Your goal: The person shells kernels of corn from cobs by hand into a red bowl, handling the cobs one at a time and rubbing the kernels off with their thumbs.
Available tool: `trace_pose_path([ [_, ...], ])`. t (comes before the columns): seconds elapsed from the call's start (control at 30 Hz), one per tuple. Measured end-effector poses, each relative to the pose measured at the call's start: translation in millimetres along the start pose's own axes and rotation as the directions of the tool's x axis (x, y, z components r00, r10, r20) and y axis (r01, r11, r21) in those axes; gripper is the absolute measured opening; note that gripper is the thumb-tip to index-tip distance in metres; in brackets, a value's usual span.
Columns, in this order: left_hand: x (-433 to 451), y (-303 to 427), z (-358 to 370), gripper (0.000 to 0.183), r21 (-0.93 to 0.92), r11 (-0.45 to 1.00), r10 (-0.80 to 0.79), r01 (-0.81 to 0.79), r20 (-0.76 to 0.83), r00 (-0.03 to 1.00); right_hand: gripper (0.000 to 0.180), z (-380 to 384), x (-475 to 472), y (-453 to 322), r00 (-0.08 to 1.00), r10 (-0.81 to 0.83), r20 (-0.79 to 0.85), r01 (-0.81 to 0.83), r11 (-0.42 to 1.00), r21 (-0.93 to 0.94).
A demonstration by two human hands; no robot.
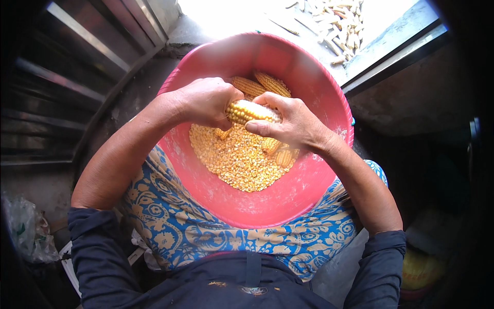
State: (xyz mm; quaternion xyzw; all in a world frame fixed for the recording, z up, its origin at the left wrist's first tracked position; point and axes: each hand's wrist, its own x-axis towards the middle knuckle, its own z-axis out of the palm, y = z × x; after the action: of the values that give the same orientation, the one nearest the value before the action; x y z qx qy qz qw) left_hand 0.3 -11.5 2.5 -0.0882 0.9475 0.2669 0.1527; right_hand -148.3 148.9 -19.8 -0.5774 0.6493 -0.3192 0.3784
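Between my two hands is a partly shelled corn cob (pixel 252 111), with yellow kernels on one side and a bare whitish stretch on top. My left hand (pixel 210 102) grips its left end, fingers curled over. The right end is in my right hand (pixel 293 119), thumb pressed along the near side. Below them a red plastic basin (pixel 247 210) holds a heap of loose corn kernels (pixel 243 166). Whole cobs (pixel 273 83) lie at the basin's far side. More cobs (pixel 284 157) are partly sunk in the kernels at the right.
The basin rests against my lap, over blue patterned cloth (pixel 170 220). Beyond it, bare cobs (pixel 345 29) lie piled on a brightly lit floor. A metal door or shutter (pixel 69 89) stands at the left. Clear plastic bags (pixel 31 231) lie at the lower left.
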Motion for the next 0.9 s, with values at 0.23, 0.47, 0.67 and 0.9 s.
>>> trace_pose_path([
  [0.23,2,7,8,0.024,0.072,0.997,-0.012,0.009,0.03,0.999,0.043,4,1,16,0.998,0.053,0.046,-0.06,0.984,0.166],
  [0.47,0,8,8,0.027,0.206,0.979,0.008,0.001,-0.043,0.999,0.047,3,9,32,0.98,0.185,0.076,-0.2,0.9,0.388],
  [0.67,5,11,16,0.03,0.161,0.987,0.009,-0.007,-0.012,1.0,0.05,17,4,5,0.999,0.038,-0.014,-0.038,0.999,0.008],
  [0.9,7,13,16,0.041,0.134,0.991,0.028,-0.025,-0.028,0.999,0.034,14,8,21,0.994,0.029,-0.101,-0.018,0.994,0.111],
])
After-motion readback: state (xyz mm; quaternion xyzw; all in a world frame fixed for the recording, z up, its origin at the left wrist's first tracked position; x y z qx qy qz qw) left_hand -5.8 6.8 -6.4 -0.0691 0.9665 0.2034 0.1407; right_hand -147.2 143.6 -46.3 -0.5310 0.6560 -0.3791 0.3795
